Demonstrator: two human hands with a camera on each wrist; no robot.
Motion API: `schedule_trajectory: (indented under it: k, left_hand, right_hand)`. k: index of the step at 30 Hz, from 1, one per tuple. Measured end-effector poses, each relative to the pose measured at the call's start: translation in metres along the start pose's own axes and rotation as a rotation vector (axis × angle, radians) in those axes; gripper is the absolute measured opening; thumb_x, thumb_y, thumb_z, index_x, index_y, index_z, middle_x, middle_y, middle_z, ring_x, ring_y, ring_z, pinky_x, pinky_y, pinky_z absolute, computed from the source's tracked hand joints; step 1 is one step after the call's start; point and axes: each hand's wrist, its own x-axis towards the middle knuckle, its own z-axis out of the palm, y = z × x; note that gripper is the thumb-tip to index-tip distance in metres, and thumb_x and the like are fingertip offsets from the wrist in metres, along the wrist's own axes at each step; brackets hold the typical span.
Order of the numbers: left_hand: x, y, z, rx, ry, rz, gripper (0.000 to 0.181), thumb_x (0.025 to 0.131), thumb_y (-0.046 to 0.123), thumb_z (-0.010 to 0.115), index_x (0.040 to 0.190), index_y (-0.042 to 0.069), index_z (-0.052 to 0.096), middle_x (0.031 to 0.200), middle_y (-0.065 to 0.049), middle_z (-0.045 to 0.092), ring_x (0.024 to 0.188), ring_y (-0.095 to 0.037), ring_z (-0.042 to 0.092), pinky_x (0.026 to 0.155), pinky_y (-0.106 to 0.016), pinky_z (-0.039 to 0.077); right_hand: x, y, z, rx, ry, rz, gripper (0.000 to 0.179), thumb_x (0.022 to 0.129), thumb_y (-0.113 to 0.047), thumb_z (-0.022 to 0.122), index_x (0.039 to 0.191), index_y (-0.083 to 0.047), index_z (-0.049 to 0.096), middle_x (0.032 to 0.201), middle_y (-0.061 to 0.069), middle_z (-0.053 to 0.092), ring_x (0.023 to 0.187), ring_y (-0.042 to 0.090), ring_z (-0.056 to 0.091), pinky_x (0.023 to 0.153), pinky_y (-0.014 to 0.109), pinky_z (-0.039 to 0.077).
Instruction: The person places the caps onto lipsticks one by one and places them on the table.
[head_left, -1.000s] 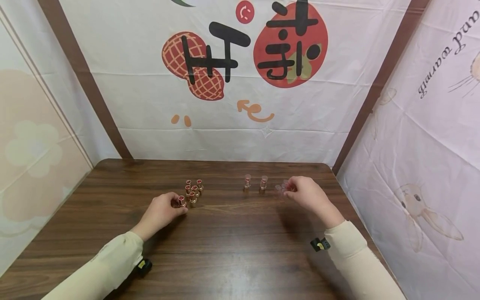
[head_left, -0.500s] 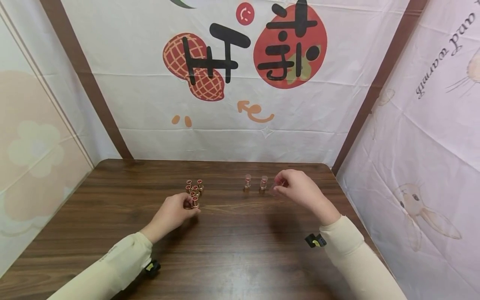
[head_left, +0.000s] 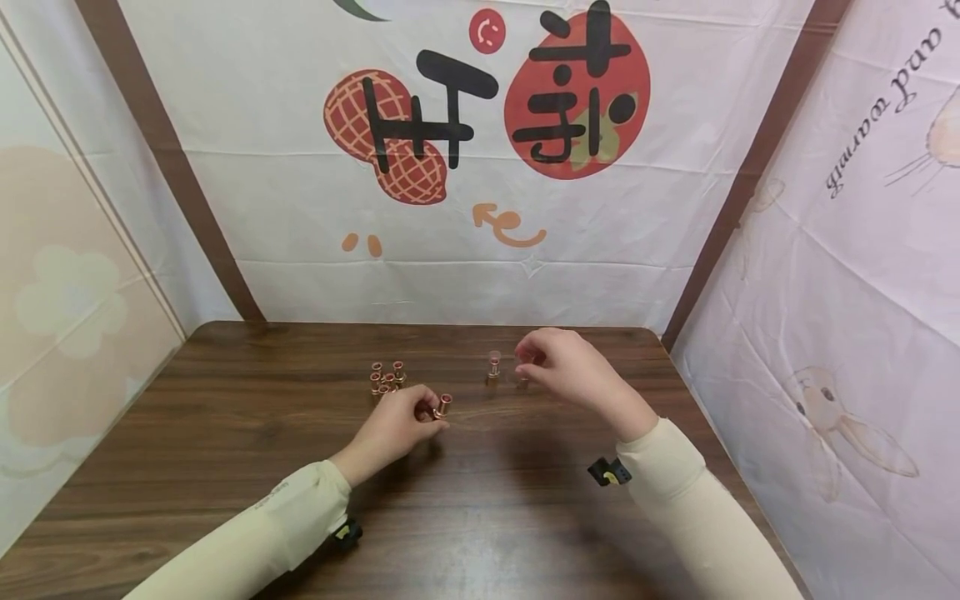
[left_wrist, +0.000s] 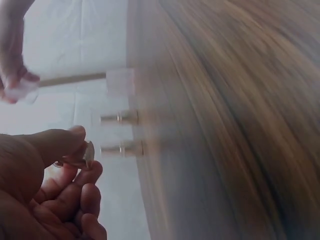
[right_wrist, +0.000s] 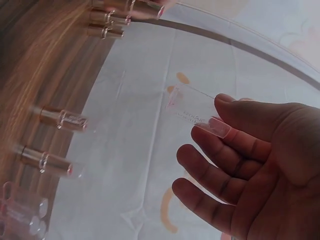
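Observation:
My left hand pinches an uncapped rose-gold lipstick between thumb and fingers, upright just above the table right of the lipstick group. Its metal tube shows partly behind the thumb in the left wrist view. My right hand is raised over the right part of the table. Thumb and forefinger pinch a clear plastic lipstick cap, while the other fingers are loosely bent apart from it. Two lipsticks with clear caps stand close by, one in plain sight; the other is mostly behind my right hand in the head view.
Several uncapped lipsticks stand bunched left of centre on the brown wooden table. Loose clear caps stand together at the right. A printed white cloth hangs behind the table's far edge.
My left hand has carried its lipstick rightward, past the front of the group. My right hand has lifted a clear cap from the loose caps and moved left, over the capped lipsticks.

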Motion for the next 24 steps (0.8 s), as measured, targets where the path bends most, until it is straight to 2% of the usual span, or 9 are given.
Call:
schedule_trajectory:
  k: [9,16,24]
  left_hand:
    - [0.011,0.013,0.022,-0.069,0.011,0.036,0.022,0.079,0.022,0.090,0.087,0.020,0.070,0.080,0.010,0.067,0.072,-0.005,0.059,0.066,-0.025,0.049]
    - [0.016,0.021,0.031,-0.147,0.002,0.011,0.023,0.079,0.020,0.089,0.088,0.019,0.069,0.080,0.010,0.067,0.074,-0.007,0.061,0.067,-0.026,0.051]
    - [0.019,0.026,0.042,-0.244,0.012,-0.009,0.024,0.081,0.019,0.088,0.091,0.017,0.067,0.085,0.007,0.068,0.077,-0.009,0.064,0.069,-0.025,0.053]
  right_hand:
    - [0.009,-0.015,-0.002,-0.010,-0.022,-0.065,0.017,0.093,-0.022,0.078,0.108,-0.015,0.073,0.096,-0.008,0.070,0.087,0.007,0.064,0.078,0.029,0.054]
    - [0.015,-0.023,0.003,-0.043,-0.038,-0.107,0.017,0.093,-0.024,0.078,0.107,-0.016,0.073,0.096,-0.010,0.069,0.087,0.006,0.063,0.081,0.029,0.054]
    - [0.022,-0.031,0.007,-0.095,-0.080,-0.098,0.020,0.094,-0.025,0.077,0.112,-0.017,0.074,0.097,-0.011,0.069,0.088,0.005,0.064,0.082,0.030,0.053]
